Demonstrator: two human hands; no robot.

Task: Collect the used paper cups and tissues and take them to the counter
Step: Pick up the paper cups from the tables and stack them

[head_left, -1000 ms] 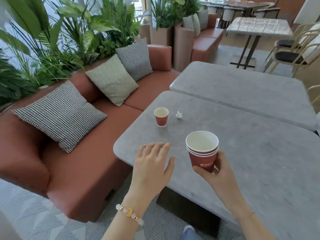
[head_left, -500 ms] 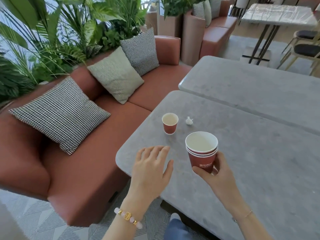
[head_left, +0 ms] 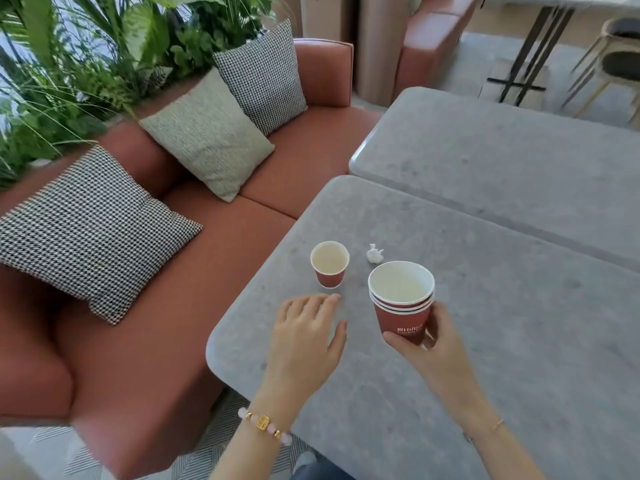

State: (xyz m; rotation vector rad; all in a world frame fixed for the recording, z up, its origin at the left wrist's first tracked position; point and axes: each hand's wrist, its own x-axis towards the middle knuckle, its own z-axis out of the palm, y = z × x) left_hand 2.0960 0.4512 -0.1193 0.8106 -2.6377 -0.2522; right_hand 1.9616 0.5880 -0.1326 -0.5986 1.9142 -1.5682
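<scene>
Single head view — high, forward-down, close over the table (head_left: 485,341)

Right hand (head_left: 433,344) grips stacked cups (head_left: 401,301); left hand (head_left: 304,337) spread near single cup (head_left: 329,264), tissue (head_left: 374,253).

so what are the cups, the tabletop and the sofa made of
The stacked cups in the right hand, and the lone cup: paper, apparently; matte red outside, pale lining, thin rolled rims. The tabletop: mottled matte grey, like stone or concrete, possibly laminate. The sofa: smooth terracotta cover with faint sheen, probably leather or imitation.
</scene>
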